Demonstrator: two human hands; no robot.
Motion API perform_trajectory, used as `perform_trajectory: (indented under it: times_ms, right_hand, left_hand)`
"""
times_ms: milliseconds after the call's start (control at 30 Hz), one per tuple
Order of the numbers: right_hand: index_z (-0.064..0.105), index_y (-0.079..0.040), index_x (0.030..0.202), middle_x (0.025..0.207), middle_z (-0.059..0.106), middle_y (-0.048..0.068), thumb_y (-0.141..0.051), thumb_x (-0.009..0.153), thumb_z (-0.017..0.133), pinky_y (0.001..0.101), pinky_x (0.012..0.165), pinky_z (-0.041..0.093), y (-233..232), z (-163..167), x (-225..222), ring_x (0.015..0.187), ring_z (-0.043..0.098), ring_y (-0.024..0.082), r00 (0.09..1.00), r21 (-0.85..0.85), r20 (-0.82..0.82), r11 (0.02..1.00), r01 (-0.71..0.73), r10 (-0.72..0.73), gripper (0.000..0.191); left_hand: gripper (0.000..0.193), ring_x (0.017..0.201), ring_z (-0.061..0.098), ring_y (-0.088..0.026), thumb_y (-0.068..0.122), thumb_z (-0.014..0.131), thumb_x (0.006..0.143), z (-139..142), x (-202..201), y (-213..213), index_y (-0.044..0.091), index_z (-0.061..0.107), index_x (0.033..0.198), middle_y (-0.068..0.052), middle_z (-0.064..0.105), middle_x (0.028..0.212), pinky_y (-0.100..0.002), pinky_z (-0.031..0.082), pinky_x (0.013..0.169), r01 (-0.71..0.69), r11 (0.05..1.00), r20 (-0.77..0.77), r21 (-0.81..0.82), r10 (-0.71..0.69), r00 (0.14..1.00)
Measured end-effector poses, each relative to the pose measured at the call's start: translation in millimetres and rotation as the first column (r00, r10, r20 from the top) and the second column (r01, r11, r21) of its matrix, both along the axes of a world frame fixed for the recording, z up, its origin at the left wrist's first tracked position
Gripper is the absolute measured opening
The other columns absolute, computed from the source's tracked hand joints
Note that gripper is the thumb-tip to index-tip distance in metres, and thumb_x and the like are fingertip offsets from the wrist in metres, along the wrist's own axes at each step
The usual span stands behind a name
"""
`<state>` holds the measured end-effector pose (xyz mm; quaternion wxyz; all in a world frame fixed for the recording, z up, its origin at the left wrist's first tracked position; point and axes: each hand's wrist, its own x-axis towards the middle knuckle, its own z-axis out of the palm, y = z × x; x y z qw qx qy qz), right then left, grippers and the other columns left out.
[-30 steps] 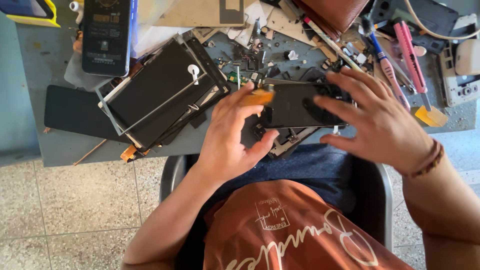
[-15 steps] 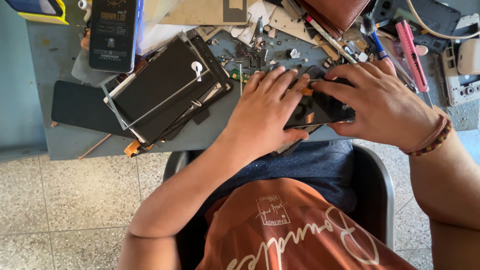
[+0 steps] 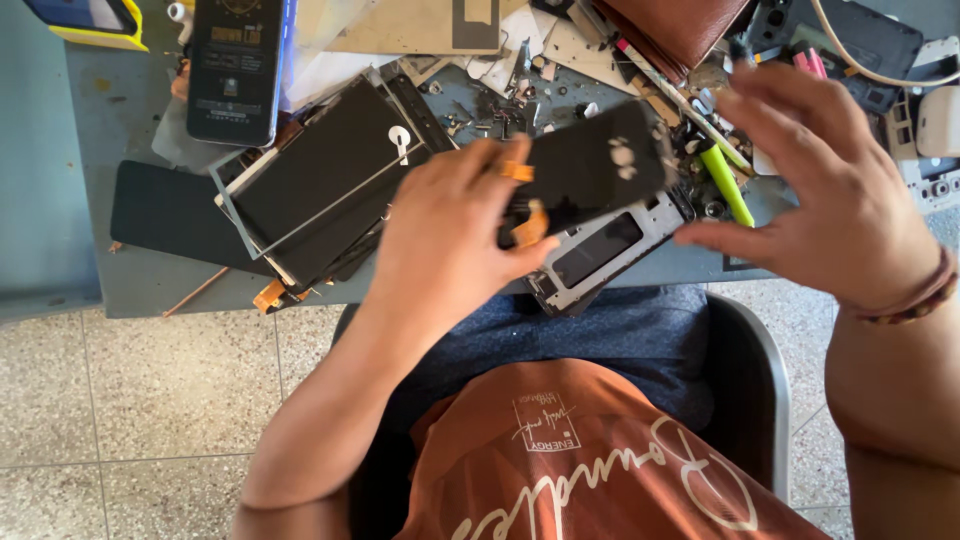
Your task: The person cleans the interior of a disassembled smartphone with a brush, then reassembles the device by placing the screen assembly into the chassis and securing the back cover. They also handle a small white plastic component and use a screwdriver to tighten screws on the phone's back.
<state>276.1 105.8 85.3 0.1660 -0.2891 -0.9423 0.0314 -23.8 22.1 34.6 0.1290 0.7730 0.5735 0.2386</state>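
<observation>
My left hand (image 3: 445, 235) grips a black phone screen panel (image 3: 590, 165) by its left end, lifted and tilted above the grey table. Orange flex ribbons (image 3: 528, 222) stick out by my fingers. Under it lies a silver phone frame (image 3: 605, 250) at the table's front edge. My right hand (image 3: 830, 190) hovers to the right of the panel with fingers spread, holding nothing and not touching it.
A stack of black screen panels (image 3: 320, 185) lies left of my hand, and a dark phone (image 3: 235, 65) farther back. A green tool (image 3: 725, 185), pink tools (image 3: 808, 60), a brown case (image 3: 680, 25) and small parts clutter the grey table (image 3: 140, 285).
The black panel has come up off the silver frame and swung upward in my left hand. My right hand has let go and drawn away to the right.
</observation>
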Motion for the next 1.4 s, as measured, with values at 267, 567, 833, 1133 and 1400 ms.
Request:
perform_trajectory:
  times_ms: [267,567,833,1133,1400]
  right_hand:
    - [0.075,-0.002,0.107,0.093,0.078,0.006,-0.021,0.089,0.078,0.0214,0.062,0.060,-60,-60,-42,0.076,0.075,0.010,0.938,-0.635,-0.198,0.766,0.098,-0.284,0.027]
    - [0.079,-0.002,0.097,0.070,0.076,0.002,-0.019,0.093,0.072,0.0197,0.043,0.043,-65,-46,-58,0.052,0.058,0.003,0.816,-0.918,-0.006,0.326,0.224,-0.578,0.020]
    - [0.074,-0.001,0.103,0.082,0.075,0.004,-0.005,0.099,0.062,0.0191,0.047,0.044,-62,-45,-1,0.057,0.058,0.003,0.775,-0.814,-0.200,0.542,0.209,-0.600,0.013]
    - [0.075,0.000,0.108,0.084,0.068,0.009,-0.012,0.111,0.071,0.0214,0.055,0.038,-27,-42,52,0.063,0.053,0.006,0.615,-0.548,-0.203,0.609,0.573,-0.762,0.014]
    - [0.077,-0.001,0.112,0.120,0.072,0.014,-0.011,0.086,0.088,0.0387,0.090,0.057,-33,-35,40,0.105,0.067,0.025,0.904,0.015,-0.041,0.905,0.426,-0.425,0.030]
  left_hand:
    - [0.081,0.115,0.066,-0.036,0.043,0.089,0.080,0,5,-8,-0.004,0.058,0.139,-0.021,0.066,0.128,-0.043,0.052,0.101,-0.196,0.973,0.194,0.119,0.171,0.966]
    - [0.068,0.116,0.071,-0.034,0.039,0.089,0.085,7,22,-5,-0.002,0.061,0.131,-0.017,0.069,0.126,-0.040,0.056,0.101,-0.196,0.973,0.362,0.123,0.139,0.922]
    - [0.067,0.107,0.078,-0.026,0.034,0.088,0.086,8,16,-6,-0.003,0.063,0.134,-0.015,0.074,0.120,-0.035,0.063,0.091,-0.238,0.971,0.573,-0.028,0.211,0.792]
    - [0.076,0.110,0.068,-0.034,0.037,0.090,0.080,-4,33,-23,-0.003,0.057,0.135,-0.021,0.067,0.124,-0.043,0.054,0.098,-0.167,0.981,0.319,0.100,0.127,0.939]
    - [0.078,0.108,0.068,-0.034,0.035,0.088,0.079,-8,46,-30,-0.005,0.056,0.138,-0.020,0.068,0.124,-0.043,0.053,0.097,-0.145,0.989,0.318,0.024,0.129,0.939]
